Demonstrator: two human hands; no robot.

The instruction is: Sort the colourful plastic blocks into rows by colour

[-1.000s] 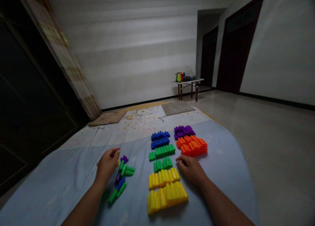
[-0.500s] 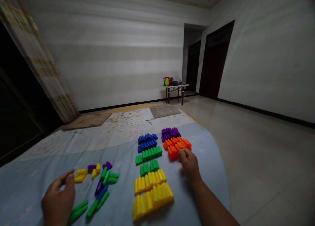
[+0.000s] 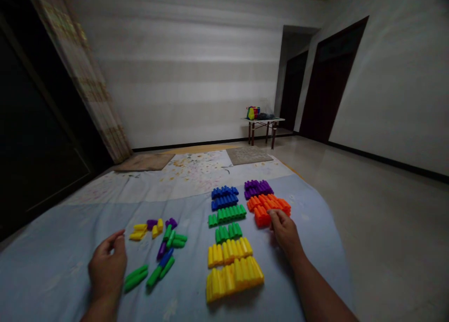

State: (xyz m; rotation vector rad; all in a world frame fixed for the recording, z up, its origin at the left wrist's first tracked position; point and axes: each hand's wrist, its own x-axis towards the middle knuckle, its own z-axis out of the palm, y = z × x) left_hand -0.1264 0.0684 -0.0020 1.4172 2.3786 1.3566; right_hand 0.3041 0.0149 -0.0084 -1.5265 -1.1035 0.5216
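The right hand [image 3: 282, 228] has its thumb and fingers drawn together at the near edge of the orange pieces [image 3: 263, 205]; whether it pinches one of them cannot be told. The left hand [image 3: 108, 261], well apart from it, is curled low over the cloth [image 3: 187, 207], thumb and forefinger tips close together; whether anything is between them cannot be told either. Just right of the left hand lies a green pair [image 3: 136, 278], and beyond its fingertips, to the right, are loose yellow pieces [image 3: 138, 231]. Farther right, a loose blue piece [image 3: 166, 257] lies among scattered green and purple ones. Beyond the right hand, behind the orange pieces, are the purple rows [image 3: 258, 189]. To its left, from far to near, run the blue rows [image 3: 224, 198], the green rows [image 3: 229, 214] and the yellow rows [image 3: 235, 273]. Farthest out, well beyond both hands, are a brown mat [image 3: 145, 163], a grey mat [image 3: 249, 156] and a small table [image 3: 263, 120].
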